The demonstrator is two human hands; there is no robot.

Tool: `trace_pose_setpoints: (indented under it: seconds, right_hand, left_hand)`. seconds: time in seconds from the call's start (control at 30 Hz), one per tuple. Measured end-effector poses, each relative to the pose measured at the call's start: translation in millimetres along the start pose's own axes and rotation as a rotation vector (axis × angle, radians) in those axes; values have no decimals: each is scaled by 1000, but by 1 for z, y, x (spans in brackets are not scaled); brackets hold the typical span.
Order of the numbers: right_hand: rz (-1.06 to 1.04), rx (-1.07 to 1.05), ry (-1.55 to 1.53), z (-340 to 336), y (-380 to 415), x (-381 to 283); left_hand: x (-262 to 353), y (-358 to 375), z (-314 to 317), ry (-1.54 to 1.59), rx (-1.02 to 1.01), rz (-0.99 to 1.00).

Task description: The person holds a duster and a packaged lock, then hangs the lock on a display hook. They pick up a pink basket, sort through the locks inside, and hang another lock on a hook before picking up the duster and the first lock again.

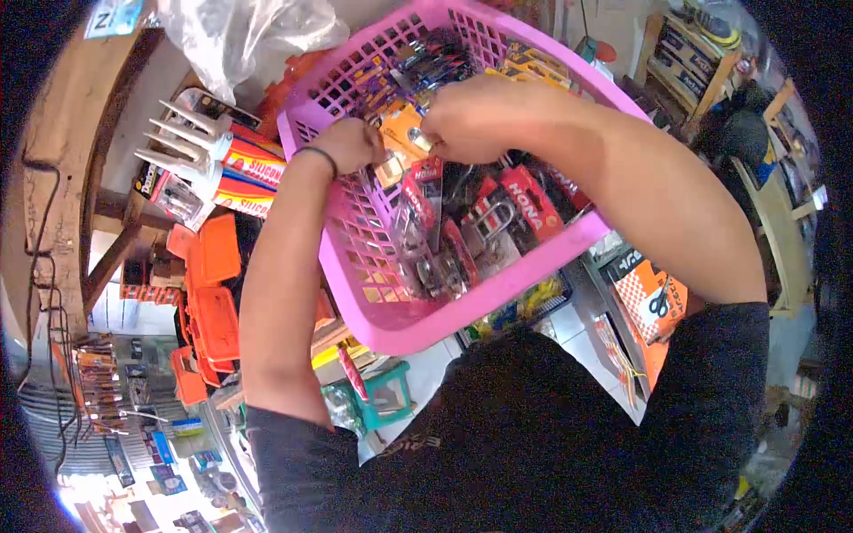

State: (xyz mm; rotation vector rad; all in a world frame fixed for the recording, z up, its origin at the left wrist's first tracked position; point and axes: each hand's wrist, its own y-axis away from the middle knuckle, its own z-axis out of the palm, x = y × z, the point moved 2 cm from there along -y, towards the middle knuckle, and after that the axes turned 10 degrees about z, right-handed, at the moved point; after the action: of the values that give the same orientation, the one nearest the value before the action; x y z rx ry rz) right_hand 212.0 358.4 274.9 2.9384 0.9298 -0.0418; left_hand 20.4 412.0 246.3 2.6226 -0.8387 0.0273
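Observation:
A large pink plastic basket (480, 306) is in front of me, holding several packaged hardware items. Over its left side my left hand (348, 147), with a dark band at the wrist, is closed at the left edge of a yellow-orange package (398, 133). My right hand (462, 120) is curled shut at the package's right edge, by a small shiny metal piece (421, 139). Its fingertips are partly hidden. Below the hands lie red-and-black carded packs (530, 201), one with a metal shackle shape (489, 216). Yellow packs (533, 64) and dark packs (435, 60) fill the far end.
Silicone tubes (253, 169) with white nozzles stand left of the basket. Clear plastic bags (249, 35) hang at the upper left. Orange plastic boxes (216, 249) are lower left. An orange-and-white checked pack (644, 298) lies at the right, and a wooden shelf (684, 67) stands beyond.

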Motion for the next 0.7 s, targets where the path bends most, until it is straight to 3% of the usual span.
trace_pose_setpoints:
  seconds: [0.1, 0.2, 0.3, 0.4, 0.7]
  right_hand:
    - [-51, -37, 2, 0, 2, 1]
    - [31, -66, -17, -4, 4, 1]
    - [8, -61, -30, -1, 0, 4]
    - [-6, -69, -29, -1, -2, 5]
    - [-23, -75, -24, 6, -11, 7]
  left_hand:
    - [3, 3, -4, 185, 139, -26]
    - [-3, -2, -6, 60, 241, -47]
    - [11, 5, -12, 155, 233, -181]
    - [-15, -3, -1, 245, 218, -12]
    - [5, 10, -14, 90, 232, -71]
